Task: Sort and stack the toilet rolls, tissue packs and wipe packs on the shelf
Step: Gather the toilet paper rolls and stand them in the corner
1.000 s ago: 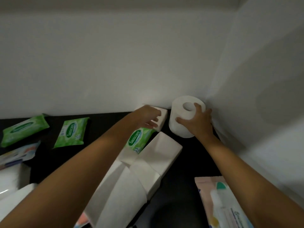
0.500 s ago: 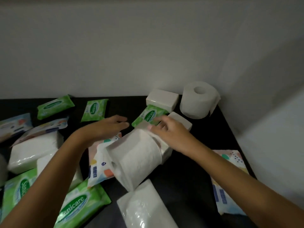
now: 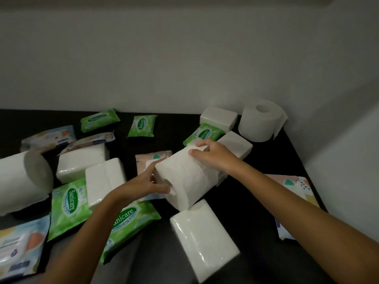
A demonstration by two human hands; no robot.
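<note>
Toilet roll (image 3: pixel 187 178) lying sideways, newly clasped between your left hand (image 3: pixel 143 184) and right hand (image 3: pixel 213 157) | fingers clamped on it | upright roll (image 3: pixel 261 120) now released in shelf (image 3: pixel 266 181) corner.

"Sanicare" is printed on the green wipe packs (image 3: pixel 69 203); "15" is read on one small green pack (image 3: pixel 142 126).
</note>
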